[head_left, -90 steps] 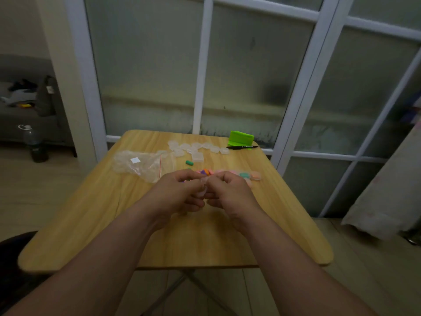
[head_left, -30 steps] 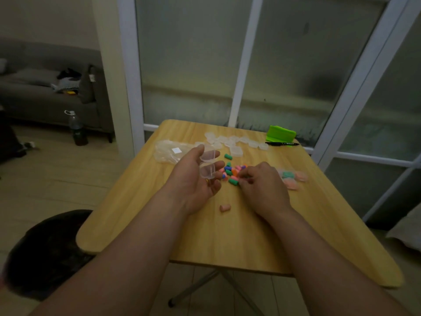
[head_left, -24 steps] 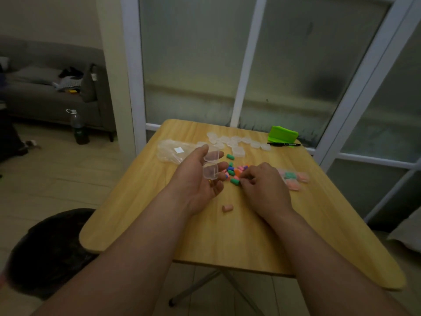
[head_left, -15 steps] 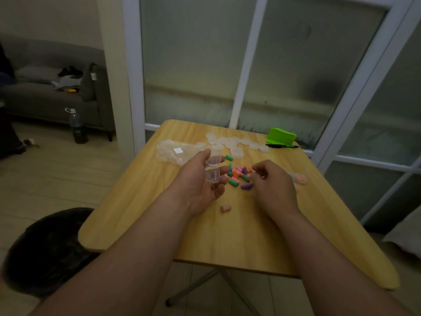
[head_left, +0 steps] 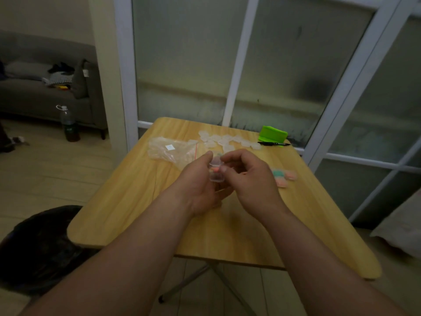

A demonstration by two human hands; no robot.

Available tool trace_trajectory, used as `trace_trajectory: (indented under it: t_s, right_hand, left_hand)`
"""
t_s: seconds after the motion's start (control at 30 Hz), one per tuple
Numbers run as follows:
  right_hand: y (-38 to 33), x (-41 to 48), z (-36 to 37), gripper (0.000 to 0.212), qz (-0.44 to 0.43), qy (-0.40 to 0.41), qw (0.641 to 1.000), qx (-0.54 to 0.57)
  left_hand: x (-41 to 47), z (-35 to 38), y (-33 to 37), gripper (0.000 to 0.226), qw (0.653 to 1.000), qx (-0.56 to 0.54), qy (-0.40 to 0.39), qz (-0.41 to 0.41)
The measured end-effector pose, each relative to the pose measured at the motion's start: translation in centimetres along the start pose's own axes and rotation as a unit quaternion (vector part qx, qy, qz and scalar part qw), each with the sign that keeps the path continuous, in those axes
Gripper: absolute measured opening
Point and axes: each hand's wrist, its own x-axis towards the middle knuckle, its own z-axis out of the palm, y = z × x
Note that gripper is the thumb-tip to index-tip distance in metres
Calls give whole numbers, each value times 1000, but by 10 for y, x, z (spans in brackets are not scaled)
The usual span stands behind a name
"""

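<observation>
My left hand (head_left: 200,181) holds a small clear plastic case (head_left: 216,174) above the middle of the wooden table (head_left: 141,192). Something pink and orange shows inside the case. My right hand (head_left: 248,176) meets it from the right, its thumb and forefinger pinching the case's top part. Both hands hide the pile of small coloured pieces on the table behind them. Filled cases (head_left: 283,177) with green and pink contents lie just right of my right hand.
Several empty clear cases (head_left: 225,140) lie at the table's far side. A clear plastic bag (head_left: 170,150) lies far left, a green box (head_left: 273,134) and a black pen (head_left: 274,143) far right. A dark stool (head_left: 38,247) stands at lower left, glass doors behind.
My right hand left the pile of coloured pieces and came up to the case in my left hand. Both hands now meet on the case, covering the pile.
</observation>
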Motion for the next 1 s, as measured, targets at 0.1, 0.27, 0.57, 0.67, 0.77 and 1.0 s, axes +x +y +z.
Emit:
trace_trajectory:
  t_s: [0.1,0.27,0.57,0.67,0.77,1.0]
  right_hand:
    - [1,-4,2,19,-8,-24,999,-26]
    - [9,-4,4,17,-43,-43,992,-107]
    - [8,-6,9,10,-96,-29,981,-164]
    - [8,5,0,12,-71,29,990,-120]
    - [14,19,-18,14,12,113,987,-114]
    - [49,25,-9,17,101,37,957,-268]
  left_hand:
    - [-1,0,1,58,1000,-4,0,-2]
    - [5,-10,2,63,999,35,14,-21]
    - [1,-12,7,61,1000,-24,8,-18]
    - [-1,-9,12,50,999,-28,35,1]
    - [-2,-12,17,49,997,-7,74,20]
    - [-4,-17,20,48,995,7,97,23]
